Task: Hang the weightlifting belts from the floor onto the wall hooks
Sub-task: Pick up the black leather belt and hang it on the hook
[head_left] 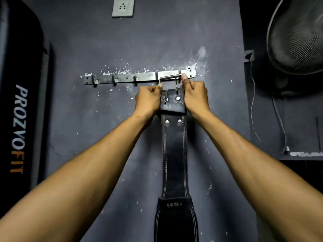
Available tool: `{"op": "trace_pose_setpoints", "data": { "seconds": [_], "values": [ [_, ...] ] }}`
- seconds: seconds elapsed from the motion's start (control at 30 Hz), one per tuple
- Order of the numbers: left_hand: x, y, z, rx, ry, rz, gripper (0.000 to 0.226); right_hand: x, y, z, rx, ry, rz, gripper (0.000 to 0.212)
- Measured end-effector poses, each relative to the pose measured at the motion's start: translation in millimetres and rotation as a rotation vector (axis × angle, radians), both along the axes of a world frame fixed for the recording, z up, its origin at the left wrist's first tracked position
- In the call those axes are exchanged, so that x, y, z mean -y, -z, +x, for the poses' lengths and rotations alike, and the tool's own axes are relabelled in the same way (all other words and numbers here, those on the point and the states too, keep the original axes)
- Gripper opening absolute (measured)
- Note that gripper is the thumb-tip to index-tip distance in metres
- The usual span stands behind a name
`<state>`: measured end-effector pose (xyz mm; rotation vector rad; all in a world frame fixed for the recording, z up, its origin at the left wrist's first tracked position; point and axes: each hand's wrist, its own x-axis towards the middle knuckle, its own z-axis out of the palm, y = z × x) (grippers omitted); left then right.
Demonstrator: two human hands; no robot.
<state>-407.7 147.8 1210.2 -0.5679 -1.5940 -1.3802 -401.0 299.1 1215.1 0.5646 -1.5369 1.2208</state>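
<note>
Both hands, the left hand (148, 100) and right hand (194, 96), grip the black weightlifting belt (174, 154) at its buckle (170, 79), seemingly mid-hooking onto the hook rail's (122, 78) right end, its other hooks bare.

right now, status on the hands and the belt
Both hands, left and right, grip belt at its buckle. Buckle at hook rail, right end. Nothing in the way.

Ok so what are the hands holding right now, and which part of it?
Both hands hold the black belt at its buckle end: the left hand grips its left edge, the right hand its right edge, by the metal buckle at the hook rail.
</note>
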Motion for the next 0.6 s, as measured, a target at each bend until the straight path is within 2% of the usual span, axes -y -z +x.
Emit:
{"op": "trace_pose_setpoints", "data": {
  "seconds": [0.17,0.23,0.33,0.43,0.5,0.6],
  "values": [
    [-27.8,-64.2,-31.8,0.014,-0.026,0.001,0.048,-25.6,-65.3,-28.5,0.065,0.108,-0.014,0.062],
    [-36.7,-79.6,-40.9,0.031,-0.117,-0.032,0.048,-32.6,-82.5,-40.7,0.102,0.148,-0.003,0.054],
    [-44.9,-85.8,-50.0,0.06,-0.256,-0.051,0.035,-35.2,-93.2,-54.2,0.153,0.2,0.015,0.04],
    [-47.7,-76.4,-53.6,0.067,-0.279,-0.087,0.048,-36.6,-83.0,-55.5,0.167,0.22,0.025,0.038],
    [-44.6,-57.5,-52.7,0.06,-0.252,-0.127,0.053,-40.6,-62.6,-52.1,0.186,0.195,0.021,0.043],
    [-40.9,-19.0,-51.8,0.029,-0.011,-0.084,0.036,-42.0,-15.9,-43.3,0.211,0.108,0.022,0.066]
  ]
}}
